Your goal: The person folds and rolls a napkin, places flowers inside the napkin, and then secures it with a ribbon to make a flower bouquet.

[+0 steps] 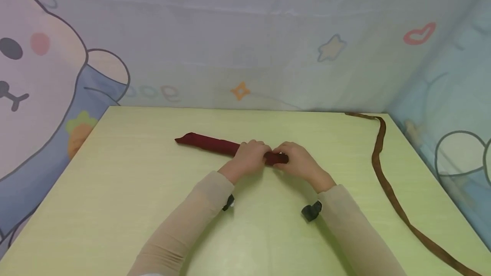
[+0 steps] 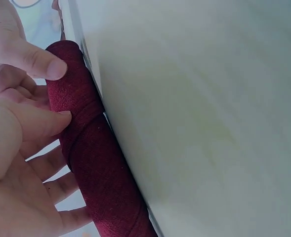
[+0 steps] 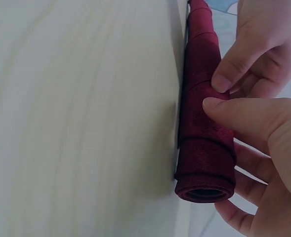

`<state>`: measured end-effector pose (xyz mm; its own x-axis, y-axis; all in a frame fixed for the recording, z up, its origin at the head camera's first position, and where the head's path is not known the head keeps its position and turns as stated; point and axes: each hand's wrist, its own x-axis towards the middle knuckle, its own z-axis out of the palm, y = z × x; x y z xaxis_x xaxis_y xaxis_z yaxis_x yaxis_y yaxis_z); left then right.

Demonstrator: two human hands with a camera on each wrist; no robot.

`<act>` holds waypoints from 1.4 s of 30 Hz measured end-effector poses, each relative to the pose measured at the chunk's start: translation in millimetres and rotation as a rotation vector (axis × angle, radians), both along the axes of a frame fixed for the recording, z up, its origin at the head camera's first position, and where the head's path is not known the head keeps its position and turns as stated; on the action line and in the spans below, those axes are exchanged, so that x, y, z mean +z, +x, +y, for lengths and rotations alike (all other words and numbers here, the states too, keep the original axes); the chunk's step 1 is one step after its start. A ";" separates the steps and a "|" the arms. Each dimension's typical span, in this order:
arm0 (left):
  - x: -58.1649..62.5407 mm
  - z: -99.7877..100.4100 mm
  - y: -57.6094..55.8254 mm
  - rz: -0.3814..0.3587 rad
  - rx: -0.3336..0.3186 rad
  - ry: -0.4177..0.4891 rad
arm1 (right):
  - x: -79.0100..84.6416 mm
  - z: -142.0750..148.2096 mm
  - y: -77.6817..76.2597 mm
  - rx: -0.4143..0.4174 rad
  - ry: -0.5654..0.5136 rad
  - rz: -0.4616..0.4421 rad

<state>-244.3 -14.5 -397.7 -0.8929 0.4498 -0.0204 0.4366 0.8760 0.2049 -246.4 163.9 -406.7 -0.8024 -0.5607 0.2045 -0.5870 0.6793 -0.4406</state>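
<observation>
A dark red cloth (image 1: 211, 143), rolled into a long thin tube, lies on the table with its pointed far end to the left. My left hand (image 1: 250, 157) holds the roll right of its middle, thumb on the near side. Close beside it, my right hand (image 1: 301, 161) grips the right end. In the right wrist view the roll (image 3: 204, 118) shows its layered, hollow end, with the right thumb (image 3: 234, 109) pressed on top and fingers behind. The left wrist view shows both thumbs on the cloth (image 2: 105, 168) and the left fingers (image 2: 61, 187) passing behind it.
A long brown fabric strip (image 1: 387, 188) curves along the right side of the pale yellow table (image 1: 126, 191), from the back edge to the front right. A printed curtain (image 1: 215, 37) hangs behind and at the sides. Small black devices (image 1: 311, 211) sit at both wrists.
</observation>
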 end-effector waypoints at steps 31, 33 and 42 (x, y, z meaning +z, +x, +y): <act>0.3 -4.3 25.5 -0.032 0.090 0.194 | 8.5 4.2 -0.7 -0.043 0.000 -0.267; 0.6 -5.7 25.9 -0.031 0.062 0.200 | 9.9 3.2 4.6 -0.052 -0.013 -0.282; 0.6 -13.1 31.2 -0.069 -0.027 0.221 | 4.9 -1.3 29.4 -0.066 -0.104 -0.317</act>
<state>-213.1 -27.6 -397.1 -0.8802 0.4741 0.0208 0.4379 0.7945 0.4207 -217.1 162.6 -401.7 -0.8693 -0.4943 -0.0072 -0.3659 0.6532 -0.6629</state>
